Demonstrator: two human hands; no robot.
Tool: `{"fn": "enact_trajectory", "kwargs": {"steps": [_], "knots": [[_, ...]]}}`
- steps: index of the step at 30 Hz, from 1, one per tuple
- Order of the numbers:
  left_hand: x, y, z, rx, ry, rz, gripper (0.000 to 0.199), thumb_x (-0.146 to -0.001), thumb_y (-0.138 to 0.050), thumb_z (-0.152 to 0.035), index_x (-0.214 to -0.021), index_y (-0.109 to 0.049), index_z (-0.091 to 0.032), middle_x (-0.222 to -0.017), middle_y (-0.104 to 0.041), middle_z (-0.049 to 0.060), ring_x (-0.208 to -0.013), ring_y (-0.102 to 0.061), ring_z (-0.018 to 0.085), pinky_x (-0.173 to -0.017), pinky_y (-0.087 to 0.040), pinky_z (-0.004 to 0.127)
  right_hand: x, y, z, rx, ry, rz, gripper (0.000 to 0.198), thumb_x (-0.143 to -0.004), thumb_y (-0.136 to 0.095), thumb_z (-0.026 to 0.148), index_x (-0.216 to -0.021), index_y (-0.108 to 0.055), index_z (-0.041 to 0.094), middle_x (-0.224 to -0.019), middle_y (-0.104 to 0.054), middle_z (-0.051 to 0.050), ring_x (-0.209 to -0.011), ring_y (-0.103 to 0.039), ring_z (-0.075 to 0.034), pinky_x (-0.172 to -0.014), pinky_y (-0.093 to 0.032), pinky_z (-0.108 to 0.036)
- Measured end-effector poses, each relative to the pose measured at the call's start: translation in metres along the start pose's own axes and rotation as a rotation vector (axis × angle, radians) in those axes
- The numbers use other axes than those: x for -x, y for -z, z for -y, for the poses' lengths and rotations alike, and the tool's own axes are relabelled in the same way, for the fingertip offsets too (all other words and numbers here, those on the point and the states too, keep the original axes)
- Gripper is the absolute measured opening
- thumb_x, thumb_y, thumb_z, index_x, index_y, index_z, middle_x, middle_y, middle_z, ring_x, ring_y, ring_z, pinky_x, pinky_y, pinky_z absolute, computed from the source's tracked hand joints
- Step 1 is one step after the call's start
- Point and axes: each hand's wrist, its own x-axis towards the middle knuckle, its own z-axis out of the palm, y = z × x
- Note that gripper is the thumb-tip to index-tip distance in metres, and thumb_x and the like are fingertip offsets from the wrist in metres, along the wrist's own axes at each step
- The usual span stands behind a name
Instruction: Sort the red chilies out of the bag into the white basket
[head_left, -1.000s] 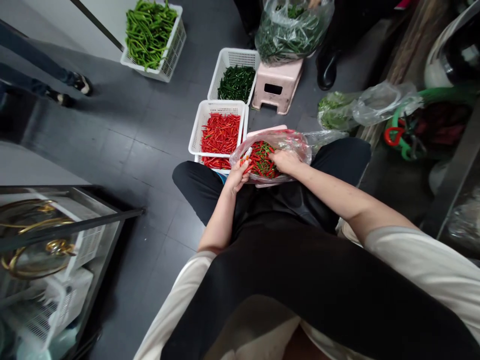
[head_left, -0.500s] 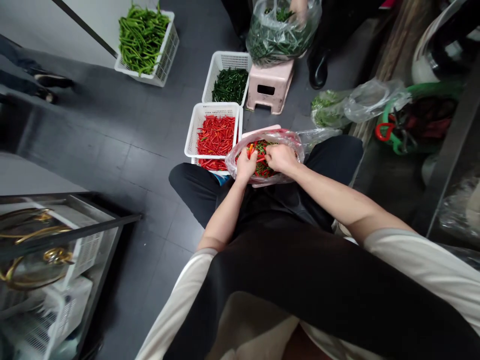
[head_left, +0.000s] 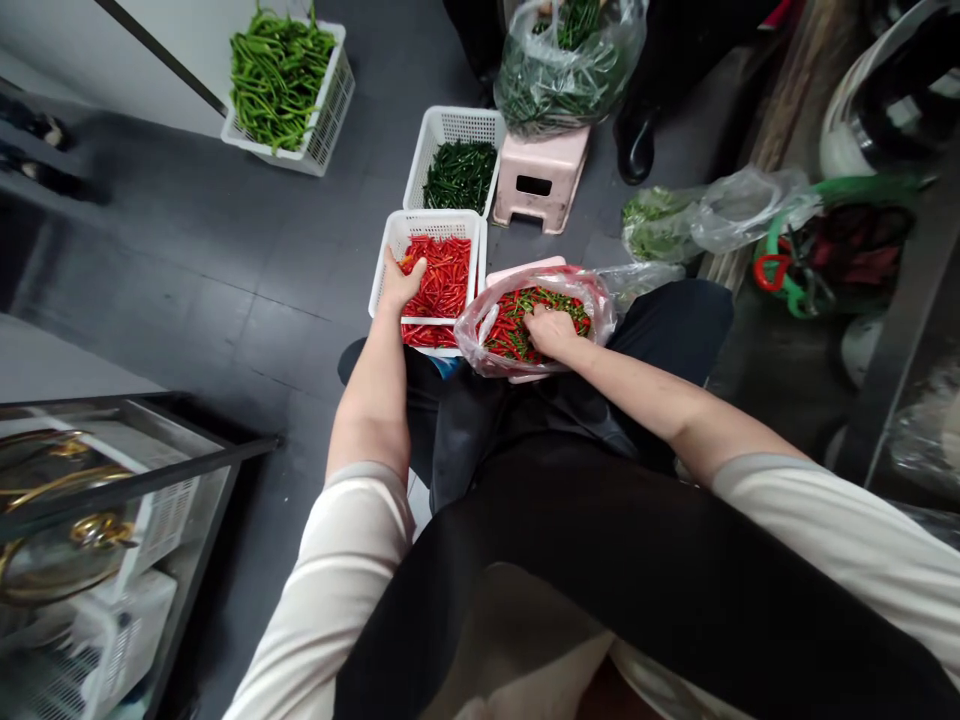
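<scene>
My left hand is over a white basket of loose red chili peppers. Its thumb is spread from the fingers, and a few orange-red chilies show beside them. My right hand reaches into a clear plastic bag between my knees, its fingers curled among red chilies with green stems; what they pinch is partly hidden. A pink stool top shows under the bag. Beneath the upper basket, a second one with red chilies is partly visible.
Dark green chilies fill part of a white basket behind. Across from me, a person handles a bag of green chilies on a pink stool. Long green peppers stand far left. At right are bagged greens and scissors; a metal rack stands left.
My left hand has moved left from the bag to over the red chili basket, and its fingers have spread. My right hand remains in the bag. The feet at far left have moved away.
</scene>
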Motion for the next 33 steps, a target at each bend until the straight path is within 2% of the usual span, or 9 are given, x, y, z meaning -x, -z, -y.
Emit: {"fn": "enact_trajectory", "kwargs": {"steps": [2,5,10,15,18,24,26,29,33], "knots": [[-0.001,0.003,-0.004,-0.105,-0.002,-0.179,0.076,-0.066,-0.073,-0.042,-0.134,-0.048,-0.017,-0.131,-0.052,0.012,-0.137,-0.026,0.037,-0.108,-0.022,0.048,-0.001,-0.002,-0.009,-0.059,0.015,-0.007,0.025,-0.083,-0.054,0.021,-0.104,-0.064,0.01,-0.109,-0.058,-0.021,-0.089,-0.061,-0.029,-0.075,-0.044,-0.037],[0.021,-0.013,-0.016,-0.166,-0.125,-0.254,0.059,-0.076,-0.062,-0.037,-0.13,-0.052,-0.013,-0.128,-0.055,0.012,-0.129,-0.038,0.031,-0.106,-0.026,0.044,0.0,0.001,-0.028,-0.277,0.011,-0.049,0.012,-0.079,-0.063,0.025,-0.085,-0.066,0.015,-0.09,-0.063,-0.011,-0.079,-0.059,-0.022,-0.071,-0.042,-0.032],[0.087,-0.095,-0.025,-0.032,-0.182,0.37,0.03,-0.076,-0.062,-0.03,-0.098,-0.067,-0.011,-0.082,-0.067,0.006,-0.074,-0.058,0.014,-0.075,-0.046,0.032,0.007,0.016,-0.048,-1.01,-0.148,-0.052,0.022,-0.071,-0.074,0.032,-0.067,-0.059,0.016,-0.055,-0.051,0.003,-0.05,-0.043,-0.008,-0.05,-0.032,-0.021],[0.128,-0.157,-0.011,-0.017,-0.046,0.595,0.015,-0.075,-0.063,-0.026,-0.082,-0.067,-0.013,-0.066,-0.062,-0.001,-0.057,-0.053,0.009,-0.06,-0.042,0.023,0.015,0.024,-0.049,-1.632,-0.25,0.142,0.032,-0.07,-0.077,0.034,-0.066,-0.051,0.016,-0.047,-0.044,0.006,-0.039,-0.032,-0.003,-0.036,-0.022,-0.013],[0.138,-0.161,-0.006,-0.014,0.005,0.605,0.025,-0.083,-0.052,-0.031,-0.072,-0.064,-0.013,-0.061,-0.059,-0.001,-0.05,-0.047,0.007,-0.054,-0.038,0.021,0.017,0.022,-0.046,-1.805,-0.281,0.128,0.031,-0.075,-0.074,0.029,-0.068,-0.047,0.017,-0.046,-0.042,0.007,-0.037,-0.031,-0.002,-0.032,-0.022,-0.01],[0.151,-0.152,-0.013,0.14,-0.256,0.658,0.03,-0.085,-0.051,-0.041,-0.075,-0.06,-0.014,-0.066,-0.056,-0.002,-0.056,-0.045,0.006,-0.056,-0.036,0.019,0.021,0.014,-0.032,-2.066,-0.41,0.299,0.03,-0.087,-0.061,0.029,-0.069,-0.041,0.018,-0.044,-0.033,0.01,-0.032,-0.023,-0.001,-0.027,-0.018,-0.009],[0.151,-0.151,-0.016,0.238,-0.143,0.601,0.034,-0.085,-0.05,-0.047,-0.078,-0.059,-0.015,-0.064,-0.053,-0.003,-0.052,-0.041,0.005,-0.051,-0.033,0.019,0.023,0.011,-0.026,-2.131,-0.446,0.302,0.029,-0.091,-0.056,0.031,-0.07,-0.042,0.018,-0.046,-0.04,0.008,-0.032,-0.024,0.0,-0.027,-0.02,-0.009],[0.149,-0.152,-0.015,0.298,0.12,0.416,0.039,-0.085,-0.048,-0.053,-0.076,-0.056,-0.016,-0.059,-0.048,-0.003,-0.046,-0.037,0.005,-0.045,-0.027,0.019,0.026,0.006,-0.019,-2.137,-0.416,0.093,0.027,-0.089,-0.059,0.029,-0.071,-0.043,0.017,-0.052,-0.048,0.006,-0.035,-0.032,0.0,-0.03,-0.026,-0.008],[0.15,-0.154,-0.013,0.304,0.178,0.507,0.035,-0.08,-0.058,-0.05,-0.076,-0.059,-0.016,-0.061,-0.051,-0.002,-0.049,-0.039,0.006,-0.048,-0.03,0.02,0.028,0.005,-0.012,-1.986,-0.304,-0.001,0.028,-0.085,-0.065,0.031,-0.069,-0.046,0.017,-0.05,-0.045,0.006,-0.037,-0.037,-0.001,-0.034,-0.033,-0.008]]}}
